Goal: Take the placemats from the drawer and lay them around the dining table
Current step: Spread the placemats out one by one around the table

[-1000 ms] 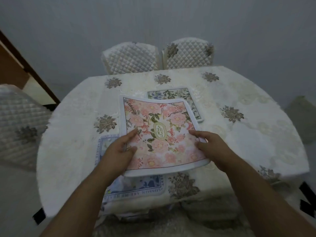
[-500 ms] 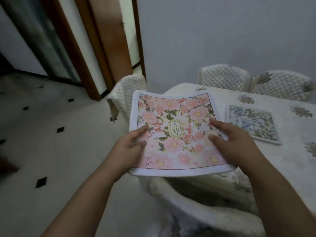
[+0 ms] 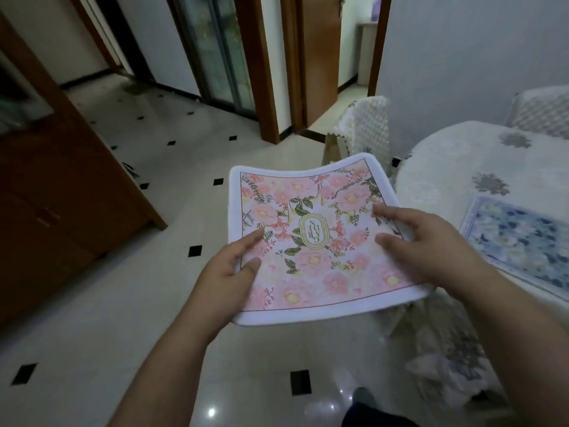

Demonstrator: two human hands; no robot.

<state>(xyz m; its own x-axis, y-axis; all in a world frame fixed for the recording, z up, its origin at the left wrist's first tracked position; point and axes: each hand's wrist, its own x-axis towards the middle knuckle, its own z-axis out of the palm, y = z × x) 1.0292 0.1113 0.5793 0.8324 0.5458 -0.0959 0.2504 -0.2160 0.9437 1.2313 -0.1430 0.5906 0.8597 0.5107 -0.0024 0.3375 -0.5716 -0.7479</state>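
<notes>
Above the tiled floor (image 3: 101, 306), just off the left edge of the counter (image 3: 446, 180), a pink floral placemat (image 3: 317, 241) is up in the air between two bare hands. Left hand (image 3: 229, 271) has the mat's left edge, thumb lying on the printed face, the other fingers out of sight beneath it. Right hand (image 3: 428, 245) takes the right edge, thumb and forefinger spread across the top of the pattern, the remaining fingers hidden under the mat. Both hands are closed on it, then, a pinch at each side. The mat sags a little in the middle and its far corners curl upward; it has a white border, pink blooms, and a gold oval emblem at its centre with lettering that reads upside down from here.

Over to the right, a blue floral placemat (image 3: 520, 241) lies flat on the counter near its edge, apart from the pink one. The counter wears a pale quilted cloth with grey flower motifs. A chair in a quilted cover (image 3: 363, 127) stands beyond the pink mat by the counter's far left side, and another covered chair back (image 3: 542, 115) peeks in at the far right. Wooden door frames (image 3: 264, 69) and a glass door line the wall beyond, and a brown wooden cabinet (image 3: 61, 192) fills the left side.
</notes>
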